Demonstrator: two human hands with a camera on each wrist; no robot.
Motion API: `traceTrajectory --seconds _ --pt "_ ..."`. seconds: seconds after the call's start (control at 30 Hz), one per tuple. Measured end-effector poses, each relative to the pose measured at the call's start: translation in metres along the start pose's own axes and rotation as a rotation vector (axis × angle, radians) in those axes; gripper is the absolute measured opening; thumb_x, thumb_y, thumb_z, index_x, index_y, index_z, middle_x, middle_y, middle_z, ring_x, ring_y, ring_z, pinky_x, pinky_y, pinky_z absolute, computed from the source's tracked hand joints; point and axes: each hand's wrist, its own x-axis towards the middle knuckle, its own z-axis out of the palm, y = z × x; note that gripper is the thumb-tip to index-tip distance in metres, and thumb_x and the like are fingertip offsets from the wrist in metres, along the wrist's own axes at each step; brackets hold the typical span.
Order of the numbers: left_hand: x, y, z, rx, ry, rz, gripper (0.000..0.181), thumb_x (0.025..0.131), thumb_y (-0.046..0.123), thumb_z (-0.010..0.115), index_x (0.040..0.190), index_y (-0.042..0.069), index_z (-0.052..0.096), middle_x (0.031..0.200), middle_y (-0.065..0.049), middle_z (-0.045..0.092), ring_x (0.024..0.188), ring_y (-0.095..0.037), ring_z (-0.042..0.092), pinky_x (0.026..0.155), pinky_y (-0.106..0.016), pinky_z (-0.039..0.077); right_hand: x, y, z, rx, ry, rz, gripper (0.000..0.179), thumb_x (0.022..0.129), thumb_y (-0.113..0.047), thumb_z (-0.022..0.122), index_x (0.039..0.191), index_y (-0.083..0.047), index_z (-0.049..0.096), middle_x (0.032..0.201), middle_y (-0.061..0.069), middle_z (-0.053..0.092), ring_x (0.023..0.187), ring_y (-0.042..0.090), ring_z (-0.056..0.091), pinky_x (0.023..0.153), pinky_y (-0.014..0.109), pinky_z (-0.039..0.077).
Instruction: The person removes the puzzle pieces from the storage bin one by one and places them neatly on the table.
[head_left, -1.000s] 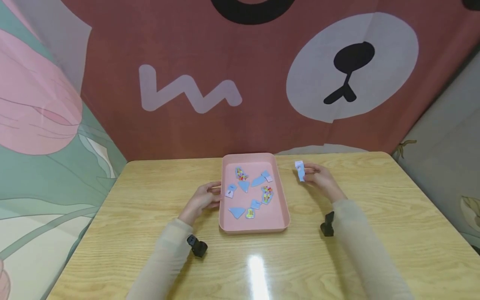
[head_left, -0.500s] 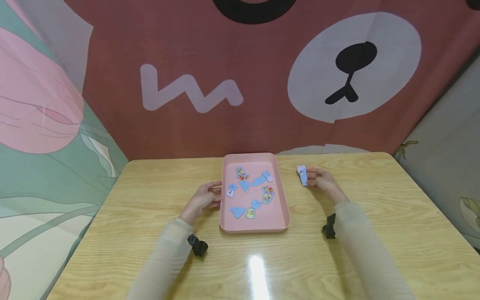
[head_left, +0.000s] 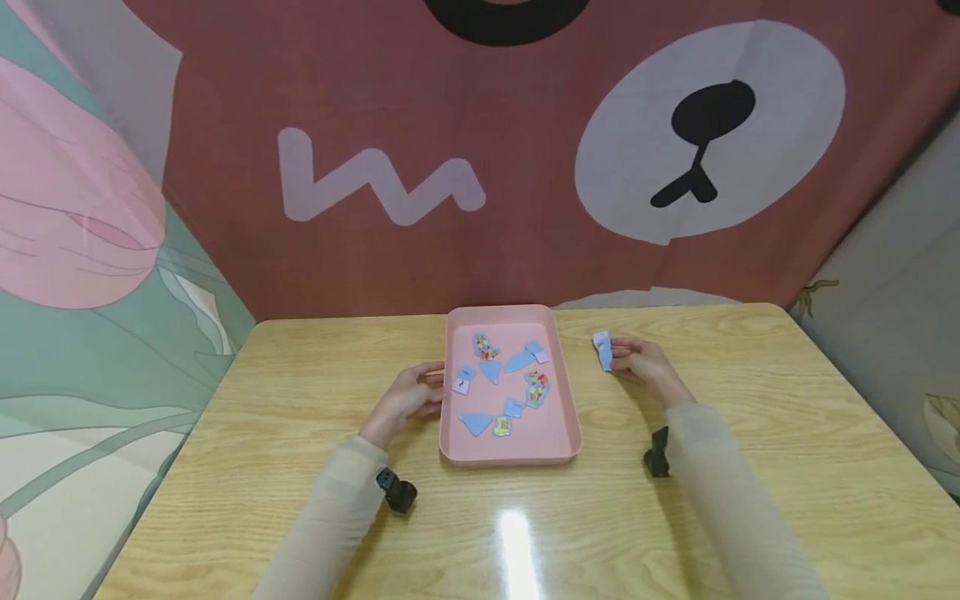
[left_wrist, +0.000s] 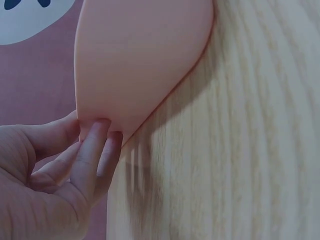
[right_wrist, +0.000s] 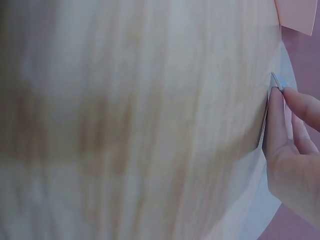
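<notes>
"Starting with the hands, what is each one doing?"

"The right hand, right of centre in the head view, pinches what looks like a light-blue puzzle piece, its pinkish end toward the top. The left hand, left of centre, has its fingers against the outer wall of the pink tray."

"Gripping it?"

"More a steadying touch, I'd judge. Its fingers look loosely extended, and none shows inside the tray."

"And the step?"

"Handling one piece on its own, I'd say, apart from the rest. The next move calls for a light, sure pinch, since the piece is thin, and a tray that doesn't slide."

"How do the arms lie?"

"Both come up from the bottom of the frame in pale sleeves, one either side of the tray. I cannot tell whether the held piece touches the bench."

"What's farther out?"

"Inside the tray, a multicoloured piece sits upper left, a second patterned piece to the right, and a blue triangle lower left, just beside a small yellow piece. A bear-face cloth fills the top of the frame."
</notes>
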Motion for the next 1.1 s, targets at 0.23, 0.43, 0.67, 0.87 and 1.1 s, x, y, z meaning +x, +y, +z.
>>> traceTrajectory --seconds 0.23,0.43,0.67,0.87,1.1 --pt "0.0 0.001 0.0 0.014 -0.004 0.009 0.056 0.091 -0.005 0.053 0.144 0.004 0.038 0.141 -0.024 0.047 0.119 -0.033 0.057 0.09 -0.035 0.055 0.0 -0.004 0.002 -0.038 0.018 -0.006 0.056 0.092 0.004 0.051 0.144 0.009 0.031 0.123 0.013 0.052 0.085 -0.002 0.054 0.077 0.012 0.052" --pt "-0.002 0.002 0.002 0.028 0.011 0.02 0.057 0.09 -0.003 0.055 0.144 0.004 0.039 0.141 -0.023 0.048 0.117 -0.03 0.059 0.084 -0.03 0.057 -0.001 -0.005 0.002 -0.075 0.029 -0.03 0.053 0.091 0.006 0.051 0.14 0.014 0.034 0.118 0.015 0.055 0.082 -0.002 0.055 0.075 0.013 0.053" --pt "-0.003 0.001 0.001 0.029 0.03 0.012 0.055 0.09 -0.001 0.055 0.143 0.004 0.041 0.14 -0.023 0.05 0.114 -0.03 0.06 0.079 -0.029 0.058 -0.001 -0.004 0.006 -0.156 0.06 -0.061 0.049 0.089 0.006 0.054 0.135 0.018 0.039 0.12 0.025 0.054 0.078 -0.002 0.055 0.073 0.014 0.053" --pt "-0.004 0.0 0.001 0.014 0.051 -0.014 0.056 0.088 -0.001 0.056 0.142 0.005 0.042 0.14 -0.022 0.05 0.104 -0.022 0.063 0.072 -0.025 0.057 0.0 -0.004 0.011 -0.263 0.111 -0.078 0.046 0.086 0.006 0.057 0.129 0.018 0.046 0.124 0.031 0.054 0.078 0.0 0.053 0.068 0.013 0.052" --pt "-0.002 -0.001 0.003 -0.028 0.075 -0.005 0.055 0.087 0.0 0.055 0.141 0.002 0.043 0.137 -0.024 0.052 0.093 -0.015 0.062 0.067 -0.022 0.057 -0.003 -0.024 0.023 -0.32 0.116 -0.137 0.042 0.09 0.001 0.056 0.129 0.013 0.05 0.125 0.031 0.055 0.081 0.003 0.056 0.069 0.013 0.051"
